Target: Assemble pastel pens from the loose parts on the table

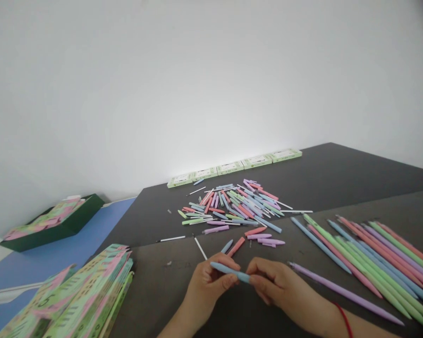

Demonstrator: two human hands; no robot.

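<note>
Between my two hands is a light blue pen piece [226,269], held nearly level above the dark table. My left hand [213,280] pinches its pointed part between thumb and fingers. The other end is gripped by the thumb and forefinger of my right hand [268,281]. Just beyond my hands lie a red pen part [236,246] and a white refill [200,248]. Farther back is a loose pile of coloured pen parts [238,205]. A purple pen [345,288] rests beside my right wrist, which wears a red cord.
Long rows of coloured pens [377,263] lie at the right. Light green boxes [229,167] line the wall edge. Printed packs [81,300] are stacked at the front left, and a dark green tray [77,225] holds more packs on a blue surface [91,234].
</note>
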